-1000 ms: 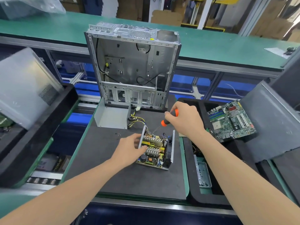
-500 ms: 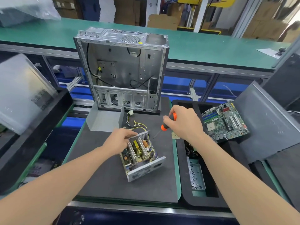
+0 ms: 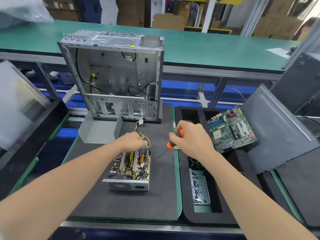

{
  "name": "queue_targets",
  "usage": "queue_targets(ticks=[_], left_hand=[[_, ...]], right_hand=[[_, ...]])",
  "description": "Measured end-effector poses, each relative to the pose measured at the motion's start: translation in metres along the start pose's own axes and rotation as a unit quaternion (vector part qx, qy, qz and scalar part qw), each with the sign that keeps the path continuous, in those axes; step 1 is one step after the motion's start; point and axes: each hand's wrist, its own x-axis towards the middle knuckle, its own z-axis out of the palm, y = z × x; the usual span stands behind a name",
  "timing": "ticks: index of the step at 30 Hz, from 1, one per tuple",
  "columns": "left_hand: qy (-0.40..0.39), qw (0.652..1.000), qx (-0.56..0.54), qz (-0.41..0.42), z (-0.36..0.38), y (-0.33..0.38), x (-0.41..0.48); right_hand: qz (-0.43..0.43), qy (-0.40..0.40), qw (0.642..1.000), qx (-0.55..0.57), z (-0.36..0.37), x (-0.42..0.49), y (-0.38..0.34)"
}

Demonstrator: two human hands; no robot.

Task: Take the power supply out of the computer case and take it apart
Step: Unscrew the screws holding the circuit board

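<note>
- The power supply (image 3: 129, 168) was swung round on the foam mat (image 3: 162, 187). Its vented end wall came to face the person squarely, with the board upward.
- The left hand (image 3: 131, 141) shifted its grip from the unit's near side to its far end, by the yellow wires (image 3: 147, 138).
- The screwdriver (image 3: 173, 142) in the right hand (image 3: 192, 137) drew off the unit, and its tip ended over the mat beside it.

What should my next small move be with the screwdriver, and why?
Probably bring the screwdriver tip left onto the circuit board in the power supply to find a mounting screw. The cover lies off, the board sits bare in its shell, the left hand holds the far end, and the right hand holds the tip over the mat, off the unit.
</note>
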Motion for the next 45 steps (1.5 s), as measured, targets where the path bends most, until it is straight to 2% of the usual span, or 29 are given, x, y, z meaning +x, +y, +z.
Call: queue_targets(ticks=[3, 6, 9, 12, 17, 21, 23, 26, 30, 33, 36, 38, 40, 43, 45], left_hand=[[0.006, 0.995, -0.085, -0.059, 0.012, 0.023, 0.012], [-0.016, 0.985, -0.157, -0.076, 0.020, 0.031, 0.025], [-0.066, 0.954, -0.276, -0.094, 0.023, 0.029, 0.026], [-0.098, 0.968, -0.220, -0.075, 0.022, 0.017, 0.028], [-0.065, 0.988, -0.134, -0.039, 0.025, 0.013, 0.025], [-0.046, 0.972, -0.229, 0.030, 0.022, 0.003, 0.018], [0.008, 0.967, -0.251, 0.034, 0.022, -0.006, 0.012], [0.146, 0.973, -0.179, 0.011, 0.027, -0.020, 0.003], [0.287, 0.953, -0.095, -0.039, 0.041, -0.027, -0.004], [0.309, 0.943, -0.003, -0.119, 0.043, -0.026, -0.006], [0.338, 0.931, -0.027, -0.137, 0.043, -0.031, -0.010], [0.387, 0.918, 0.000, -0.091, 0.045, -0.035, -0.012], [0.402, 0.914, 0.048, 0.012, 0.043, -0.036, -0.012], [0.287, 0.941, 0.049, 0.170, 0.033, -0.035, -0.006], [0.166, 0.966, 0.013, 0.199, 0.027, -0.030, -0.001]], right_hand=[[0.011, -0.006, 1.000, -0.002, 0.002, -0.002, 0.006], [0.024, -0.005, 1.000, -0.008, 0.004, -0.003, 0.012], [0.035, 0.004, 0.999, 0.001, 0.005, -0.004, 0.017], [0.039, 0.001, 0.999, 0.005, 0.008, -0.002, 0.020], [0.052, -0.002, 0.999, 0.006, 0.010, -0.005, 0.018], [0.050, -0.009, 0.999, 0.016, 0.009, -0.009, 0.016], [0.045, -0.014, 0.999, 0.020, 0.007, -0.010, 0.014], [0.030, -0.013, 0.999, 0.019, 0.006, -0.008, 0.008], [-0.001, -0.011, 1.000, 0.019, 0.006, -0.001, -0.007], [-0.021, -0.018, 1.000, 0.011, 0.008, 0.005, -0.018], [-0.034, -0.021, 0.999, 0.006, 0.010, 0.008, -0.025], [-0.039, -0.022, 0.999, 0.004, 0.013, 0.009, -0.028], [-0.045, -0.019, 0.999, -0.008, 0.016, 0.010, -0.031], [-0.060, -0.014, 0.998, -0.027, 0.023, 0.009, -0.033], [-0.062, -0.019, 0.997, -0.029, 0.027, 0.010, -0.034]])
